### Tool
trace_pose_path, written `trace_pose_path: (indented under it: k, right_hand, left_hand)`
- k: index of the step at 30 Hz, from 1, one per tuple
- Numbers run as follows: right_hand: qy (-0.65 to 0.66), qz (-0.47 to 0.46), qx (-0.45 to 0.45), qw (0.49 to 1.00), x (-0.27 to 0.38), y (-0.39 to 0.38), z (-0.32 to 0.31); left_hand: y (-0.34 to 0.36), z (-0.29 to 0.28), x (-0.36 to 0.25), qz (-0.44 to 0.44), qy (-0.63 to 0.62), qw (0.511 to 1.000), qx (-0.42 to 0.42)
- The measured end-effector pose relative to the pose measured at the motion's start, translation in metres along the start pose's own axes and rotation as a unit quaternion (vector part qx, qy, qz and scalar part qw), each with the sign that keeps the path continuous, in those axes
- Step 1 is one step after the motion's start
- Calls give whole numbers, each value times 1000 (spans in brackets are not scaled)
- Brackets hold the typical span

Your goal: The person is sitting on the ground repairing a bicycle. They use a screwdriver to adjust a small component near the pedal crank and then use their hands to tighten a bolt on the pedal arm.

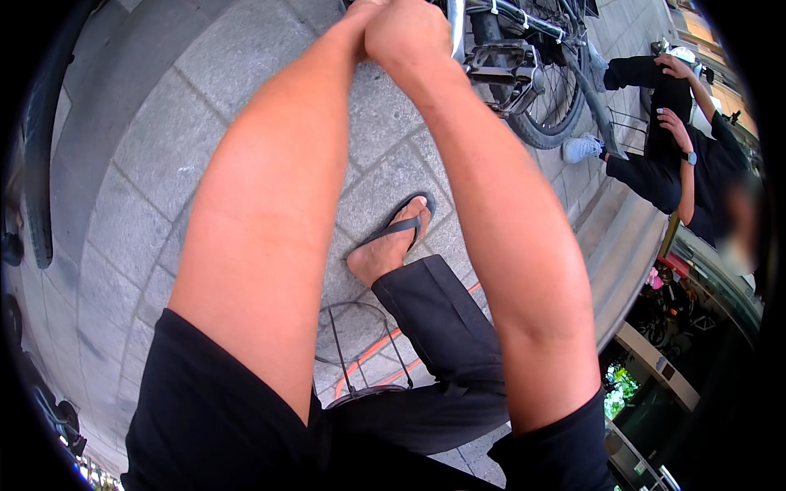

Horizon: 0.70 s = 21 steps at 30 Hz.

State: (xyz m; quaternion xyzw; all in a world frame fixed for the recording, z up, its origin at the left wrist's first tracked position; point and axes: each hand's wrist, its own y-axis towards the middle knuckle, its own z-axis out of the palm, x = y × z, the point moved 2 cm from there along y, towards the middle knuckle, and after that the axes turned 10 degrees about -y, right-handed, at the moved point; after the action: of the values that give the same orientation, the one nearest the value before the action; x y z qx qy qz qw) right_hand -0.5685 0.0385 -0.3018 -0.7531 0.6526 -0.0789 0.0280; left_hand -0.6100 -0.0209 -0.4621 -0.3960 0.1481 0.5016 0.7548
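1. Head view, step: work beside the bicycle [508, 72] appears in hand; the next move likely calls for steady, coordinated hands.
2. Bicycle location: pedal side just right of the right hand [409, 33].
3. Hands: left hand [366, 6] cropped, right-hand fingers hidden; grip cannot be told.

Large grey paving slabs [135, 192] cover the ground, with a long, black, curved piece [38, 155] along the left edge. An orange hose or cable [368, 358] passes by a dark, round wire frame [368, 394]. At the right, another person [730, 176] in black sits by a grey step [629, 258], wearing a pale sneaker [583, 149] and a dark wristwatch [692, 158]. Lower down, bright green foliage [620, 393] shows beside dark panels, below a small pink item [654, 279].
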Motion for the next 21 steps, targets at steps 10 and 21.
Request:
trace_pose_path:
  k: [10,21]
  right_hand:
    - [-382,-194,73,900,6,-1,-41]
    - [-326,-179,183,910,-26,43,-81]
  left_hand:
    - [-39,27,-17,-7,-3,999,-47]
    - [-55,44,-28,-29,94,991,-94]
